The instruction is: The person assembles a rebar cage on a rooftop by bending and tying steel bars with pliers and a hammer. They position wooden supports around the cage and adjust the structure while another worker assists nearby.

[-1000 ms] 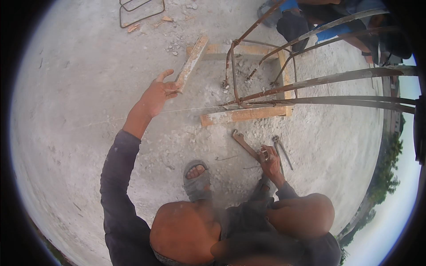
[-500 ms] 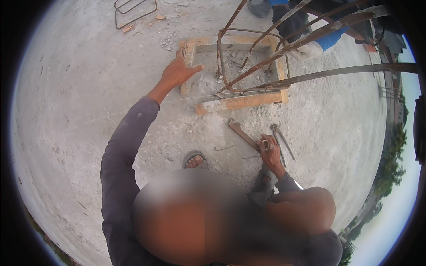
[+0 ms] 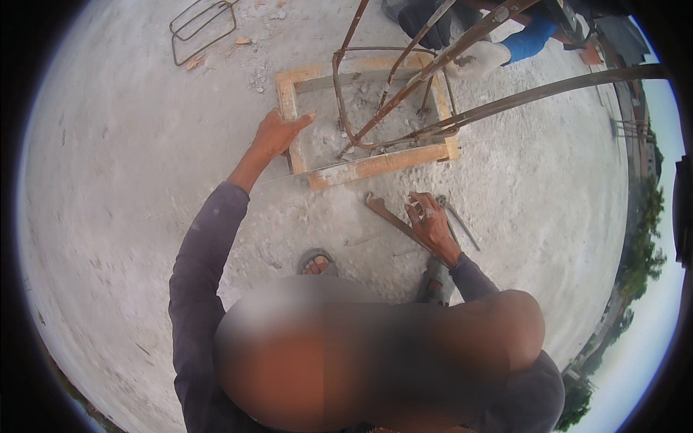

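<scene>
A rectangular frame of wooden boards (image 3: 375,169) lies on the concrete, around the foot of a rusty rebar cage (image 3: 404,108). My left hand (image 3: 276,134) grips the frame's left board, its thumb over the top edge and its fingers on the outer side. My right hand (image 3: 432,224) is in front of the frame with curled fingers; whatever they hold, if anything, is too small to make out. Beside that hand lie a long flat metal tool with a notched head (image 3: 390,218) and a pair of pincers (image 3: 462,222), partly covered by the hand.
Across the frame, a co-worker's gloved hand (image 3: 478,59) with a blue sleeve is at the far right corner. Bent rebar stirrups (image 3: 204,30) lie at the far left. Long bars slant out to the upper right. A thin string crosses the frame's near side. My sandaled foot (image 3: 316,262) is nearby.
The gap at the frame's near left corner has closed, with my left hand on the left board. My right hand has lifted slightly forward from beside the tools. The view has shifted a little.
</scene>
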The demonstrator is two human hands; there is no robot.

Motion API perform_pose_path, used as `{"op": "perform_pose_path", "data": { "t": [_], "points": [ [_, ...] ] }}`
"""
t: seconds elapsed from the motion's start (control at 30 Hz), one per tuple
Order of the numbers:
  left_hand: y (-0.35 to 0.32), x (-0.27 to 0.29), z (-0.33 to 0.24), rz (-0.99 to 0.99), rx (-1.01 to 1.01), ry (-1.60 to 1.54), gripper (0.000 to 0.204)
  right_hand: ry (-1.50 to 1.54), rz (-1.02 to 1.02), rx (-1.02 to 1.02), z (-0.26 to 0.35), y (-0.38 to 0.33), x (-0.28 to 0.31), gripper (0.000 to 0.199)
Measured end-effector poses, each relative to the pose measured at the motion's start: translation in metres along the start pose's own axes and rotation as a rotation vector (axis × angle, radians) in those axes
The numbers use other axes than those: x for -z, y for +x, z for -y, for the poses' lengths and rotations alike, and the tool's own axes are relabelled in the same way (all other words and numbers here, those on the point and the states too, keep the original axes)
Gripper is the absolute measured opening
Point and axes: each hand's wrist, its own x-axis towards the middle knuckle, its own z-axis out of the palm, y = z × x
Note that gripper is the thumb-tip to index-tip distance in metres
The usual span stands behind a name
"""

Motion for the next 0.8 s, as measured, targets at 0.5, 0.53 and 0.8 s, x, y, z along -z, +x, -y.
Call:
{"op": "perform_pose_path", "data": {
  "t": [0.5, 0.53, 0.8],
  "points": [
    [-0.002, -0.002, -0.017, -0.050, 0.055, 0.252, 0.059, 0.040, 0.032, 0.081, 0.022, 0.020, -0.007, 0.026],
    [-0.004, -0.003, -0.019, -0.048, 0.058, 0.282, 0.057, 0.025, 0.027, 0.105, 0.023, 0.023, -0.007, 0.027],
    [-0.003, -0.021, -0.022, -0.132, 0.051, 0.458, 0.067, -0.002, -0.009, 0.196, 0.032, 0.039, -0.010, 0.027]
  ]
}}
